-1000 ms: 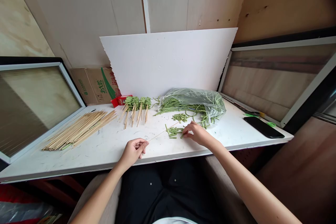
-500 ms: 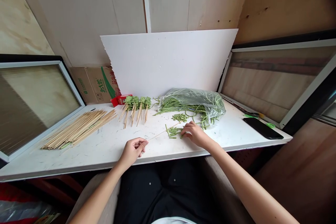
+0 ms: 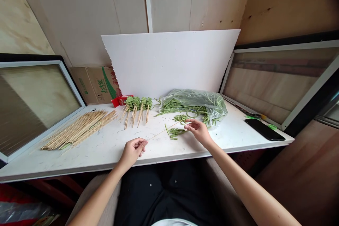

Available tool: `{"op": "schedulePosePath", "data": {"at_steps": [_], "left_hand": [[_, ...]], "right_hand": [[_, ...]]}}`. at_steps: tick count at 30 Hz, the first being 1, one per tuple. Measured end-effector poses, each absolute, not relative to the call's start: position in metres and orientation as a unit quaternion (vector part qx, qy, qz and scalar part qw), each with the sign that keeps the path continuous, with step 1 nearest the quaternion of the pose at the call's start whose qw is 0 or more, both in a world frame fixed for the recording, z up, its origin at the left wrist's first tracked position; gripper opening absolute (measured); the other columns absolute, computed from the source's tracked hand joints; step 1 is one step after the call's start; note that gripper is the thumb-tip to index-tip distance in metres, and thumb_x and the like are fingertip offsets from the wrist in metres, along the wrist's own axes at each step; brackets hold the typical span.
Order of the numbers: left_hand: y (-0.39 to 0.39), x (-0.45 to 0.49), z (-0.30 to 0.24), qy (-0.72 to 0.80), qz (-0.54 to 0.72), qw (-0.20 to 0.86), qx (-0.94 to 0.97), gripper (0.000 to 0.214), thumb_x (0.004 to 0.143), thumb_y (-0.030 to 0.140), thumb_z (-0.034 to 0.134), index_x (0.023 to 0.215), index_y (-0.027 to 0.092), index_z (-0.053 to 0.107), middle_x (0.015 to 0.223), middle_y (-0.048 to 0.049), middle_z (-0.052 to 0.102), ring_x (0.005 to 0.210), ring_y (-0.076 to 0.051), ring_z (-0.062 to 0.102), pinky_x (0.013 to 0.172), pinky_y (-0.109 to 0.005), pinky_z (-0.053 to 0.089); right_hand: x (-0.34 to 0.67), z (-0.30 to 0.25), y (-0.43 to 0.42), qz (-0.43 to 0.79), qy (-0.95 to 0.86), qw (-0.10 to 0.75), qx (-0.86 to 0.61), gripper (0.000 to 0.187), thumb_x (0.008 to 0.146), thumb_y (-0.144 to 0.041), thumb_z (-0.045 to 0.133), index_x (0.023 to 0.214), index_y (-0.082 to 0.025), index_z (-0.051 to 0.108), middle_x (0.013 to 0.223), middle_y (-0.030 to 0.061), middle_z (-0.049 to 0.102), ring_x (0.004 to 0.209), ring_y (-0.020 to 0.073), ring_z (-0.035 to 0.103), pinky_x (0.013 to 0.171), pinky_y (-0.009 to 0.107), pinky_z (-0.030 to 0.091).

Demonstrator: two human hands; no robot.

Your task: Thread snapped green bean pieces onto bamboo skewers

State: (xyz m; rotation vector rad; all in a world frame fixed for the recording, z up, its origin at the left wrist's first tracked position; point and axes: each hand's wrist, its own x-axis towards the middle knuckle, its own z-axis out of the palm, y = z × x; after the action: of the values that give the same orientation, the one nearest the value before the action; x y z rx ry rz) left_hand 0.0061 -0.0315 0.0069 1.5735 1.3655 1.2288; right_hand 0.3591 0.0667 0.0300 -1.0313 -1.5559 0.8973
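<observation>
My left hand is closed around the near end of a thin bamboo skewer, which slants up to the right over the table. Close to the skewer's far tip is my right hand, thumb and fingers pinched on what looks like a small cut piece of green long bean, mostly hidden by the fingertips. Just below the skewer lies a loose group of cut bean pieces. Behind it sits a heap of shorter bits. Uncut long beans spill from a clear plastic bag.
A large pile of bare skewers lies at the left. Several bundles of bean-loaded skewers stand near a red packet. A black phone rests at the right. A white board leans behind; a cardboard box is back left.
My right hand has lifted up from the cut bean pieces to beside the skewer's far tip, its fingers now pinched. My left hand keeps its hold on the skewer, nearly still.
</observation>
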Motion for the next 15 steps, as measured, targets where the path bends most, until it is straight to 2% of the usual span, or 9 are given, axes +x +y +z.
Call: {"op": "schedulePosePath", "data": {"at_steps": [2,5,9,15], "left_hand": [[-0.031,0.006,0.006,0.529,0.476,0.350,0.609,0.039,0.091,0.053,0.067,0.089,0.015,0.071,0.064,0.0000,0.061,0.049,-0.010,0.051,0.048,-0.021,0.041],[-0.031,0.006,0.006,0.529,0.474,0.347,0.612,0.040,0.091,0.054,0.066,0.089,0.015,0.071,0.065,0.0000,0.060,0.049,-0.010,0.051,0.048,-0.022,0.041],[-0.032,0.007,0.007,0.532,0.471,0.347,0.612,0.042,0.090,0.056,0.066,0.088,0.014,0.071,0.064,-0.0005,0.061,0.049,-0.010,0.051,0.048,-0.022,0.041],[-0.034,0.008,0.009,0.531,0.473,0.345,0.613,0.043,0.089,0.057,0.067,0.088,0.014,0.071,0.063,-0.0013,0.061,0.049,-0.011,0.051,0.048,-0.022,0.042]], "right_hand": [[0.357,0.026,0.068,0.456,-0.569,0.538,-0.423,0.053,0.070,-0.057,0.086,0.106,-0.021,0.074,0.091,0.0093,0.077,0.085,0.0259,0.069,0.075,0.037,0.053],[0.354,0.026,0.064,0.540,-0.506,0.546,-0.393,0.050,0.064,-0.058,0.090,0.094,-0.021,0.076,0.094,0.0090,0.076,0.086,0.0233,0.068,0.078,0.035,0.054],[0.351,0.031,0.058,0.608,-0.485,0.534,-0.331,0.041,0.068,-0.054,0.090,0.085,-0.022,0.072,0.100,0.0073,0.074,0.088,0.0188,0.066,0.080,0.030,0.055],[0.348,0.032,0.057,0.617,-0.495,0.523,-0.317,0.044,0.069,-0.055,0.089,0.094,-0.023,0.072,0.108,0.0075,0.073,0.097,0.0211,0.068,0.084,0.032,0.056]]}}
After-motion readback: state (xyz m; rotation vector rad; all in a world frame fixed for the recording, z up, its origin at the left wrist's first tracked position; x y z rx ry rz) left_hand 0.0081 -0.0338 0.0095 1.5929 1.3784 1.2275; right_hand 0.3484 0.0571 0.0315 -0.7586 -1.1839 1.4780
